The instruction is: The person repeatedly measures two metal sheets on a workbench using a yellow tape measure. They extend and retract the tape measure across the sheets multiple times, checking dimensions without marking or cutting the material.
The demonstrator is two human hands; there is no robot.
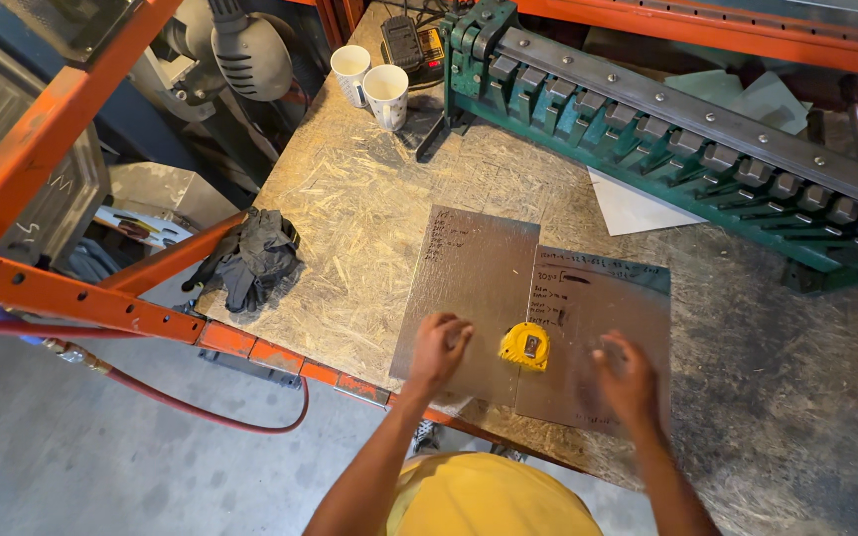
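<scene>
Two thin grey metal sheets lie side by side on the chipboard workbench [369, 208]. My left hand [438, 347] rests, fingers curled, on the near part of the left sheet [474, 263]. My right hand [628, 377] hovers blurred over the right sheet [608, 298], fingers spread, holding nothing. A yellow tape measure [525, 345] sits between my hands, on the seam of the sheets. Both sheets carry handwritten marks.
A long green metal brake [687, 149] runs across the far right of the bench. Two white cups [371, 84] and a black charger [404, 42] stand at the back. Dark gloves [255, 258] lie at the left edge by an orange frame [71, 288]. A red hose [211, 412] hangs below.
</scene>
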